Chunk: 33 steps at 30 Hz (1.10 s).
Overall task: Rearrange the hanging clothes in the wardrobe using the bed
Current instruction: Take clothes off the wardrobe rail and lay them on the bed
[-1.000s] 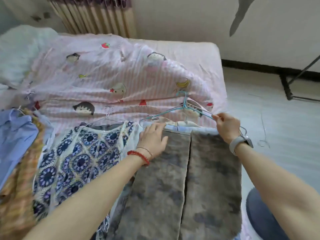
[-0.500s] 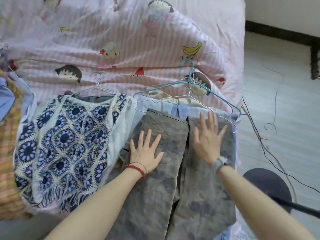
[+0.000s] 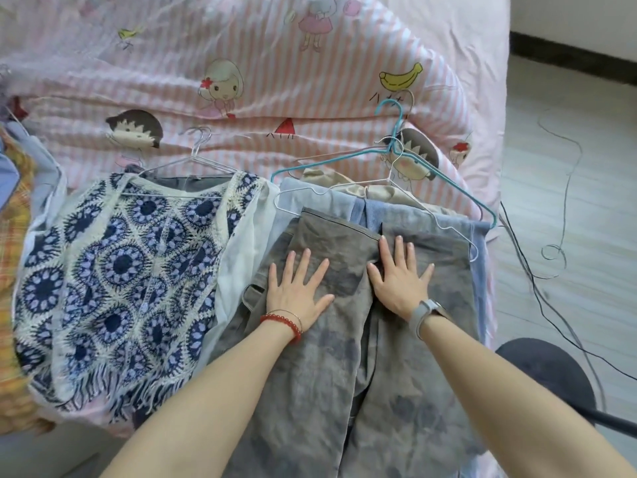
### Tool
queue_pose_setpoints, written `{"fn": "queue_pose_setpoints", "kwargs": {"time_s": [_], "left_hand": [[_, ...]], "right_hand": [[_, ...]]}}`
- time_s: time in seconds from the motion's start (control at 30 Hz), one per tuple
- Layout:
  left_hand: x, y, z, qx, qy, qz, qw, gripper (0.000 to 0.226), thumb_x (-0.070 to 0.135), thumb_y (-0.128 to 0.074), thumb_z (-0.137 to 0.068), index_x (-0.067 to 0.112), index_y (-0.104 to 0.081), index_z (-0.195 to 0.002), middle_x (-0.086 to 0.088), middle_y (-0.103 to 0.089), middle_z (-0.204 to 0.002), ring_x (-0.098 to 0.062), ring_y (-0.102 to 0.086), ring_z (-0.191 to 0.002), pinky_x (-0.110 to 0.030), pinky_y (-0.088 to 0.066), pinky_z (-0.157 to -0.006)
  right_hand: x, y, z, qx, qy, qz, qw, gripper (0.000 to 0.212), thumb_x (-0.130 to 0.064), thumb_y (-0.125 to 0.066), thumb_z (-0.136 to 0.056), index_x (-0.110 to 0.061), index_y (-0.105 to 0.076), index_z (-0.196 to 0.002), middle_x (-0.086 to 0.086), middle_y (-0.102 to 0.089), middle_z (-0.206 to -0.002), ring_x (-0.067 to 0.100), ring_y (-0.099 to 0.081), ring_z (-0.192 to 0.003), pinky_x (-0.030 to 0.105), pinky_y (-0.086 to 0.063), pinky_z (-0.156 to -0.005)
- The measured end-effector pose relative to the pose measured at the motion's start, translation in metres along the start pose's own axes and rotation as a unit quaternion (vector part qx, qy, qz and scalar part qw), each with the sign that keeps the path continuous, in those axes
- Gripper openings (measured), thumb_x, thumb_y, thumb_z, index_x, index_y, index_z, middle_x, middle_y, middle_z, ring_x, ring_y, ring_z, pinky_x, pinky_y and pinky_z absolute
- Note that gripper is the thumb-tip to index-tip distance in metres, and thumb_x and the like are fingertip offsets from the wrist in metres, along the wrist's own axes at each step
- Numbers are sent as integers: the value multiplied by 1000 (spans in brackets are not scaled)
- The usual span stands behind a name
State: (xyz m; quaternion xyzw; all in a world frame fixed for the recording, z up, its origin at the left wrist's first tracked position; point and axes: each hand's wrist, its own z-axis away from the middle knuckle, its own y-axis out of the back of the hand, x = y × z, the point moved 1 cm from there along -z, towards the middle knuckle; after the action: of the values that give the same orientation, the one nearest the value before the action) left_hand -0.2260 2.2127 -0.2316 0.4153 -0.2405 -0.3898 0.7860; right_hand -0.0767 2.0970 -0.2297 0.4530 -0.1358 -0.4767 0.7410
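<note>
Both grips are spread flat: the left hand (image 3: 299, 295) and right hand (image 3: 400, 283) are pressing on mottled grey trousers (image 3: 344, 374) lying near the bed's (image 3: 344, 46) floor-side edge, below a teal wire hanger (image 3: 444, 181), just beside a fringed crochet top (image 3: 113, 277).

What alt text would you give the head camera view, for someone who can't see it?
Both hands, left hand and right hand, press flat with spread fingers on grey mottled trousers lying on a pink striped cartoon quilt. The trousers top a pile with a teal hanger; a blue and white crochet top lies left of them.
</note>
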Motion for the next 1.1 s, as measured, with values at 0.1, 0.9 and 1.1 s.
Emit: {"fn": "queue_pose_setpoints", "kwargs": {"time_s": [0.1,0.9,1.1], "left_hand": [[-10,21,20,35,8,41,999,58,44,-30,-96,32,-5,-147,-1,6,-156,-21,10,-143,-50,4,-113],[-279,-128,662,334,623,140,693,48,16,-68,-70,12,-58,-117,-19,-61,-117,-38,-58,-109,-60,-47,-79],[-240,-199,806,280,775,159,545,48,22,-56,-67,14,-60,-115,-17,-61,-118,-36,-58,-108,-58,-48,-80]], "right_hand": [[-23,10,27,64,0,-54,997,52,-35,-25,-98,-24,-10,-147,2,-2,-156,21,7,-143,58,5,-111],[-482,-182,505,-62,769,155,617,47,-32,-36,-78,-13,-65,-110,2,-67,-111,29,-62,-105,51,-52,-80],[-512,-261,653,-141,858,194,455,56,-35,-26,-81,-12,-59,-120,6,-61,-123,30,-54,-118,54,-43,-93]]}}
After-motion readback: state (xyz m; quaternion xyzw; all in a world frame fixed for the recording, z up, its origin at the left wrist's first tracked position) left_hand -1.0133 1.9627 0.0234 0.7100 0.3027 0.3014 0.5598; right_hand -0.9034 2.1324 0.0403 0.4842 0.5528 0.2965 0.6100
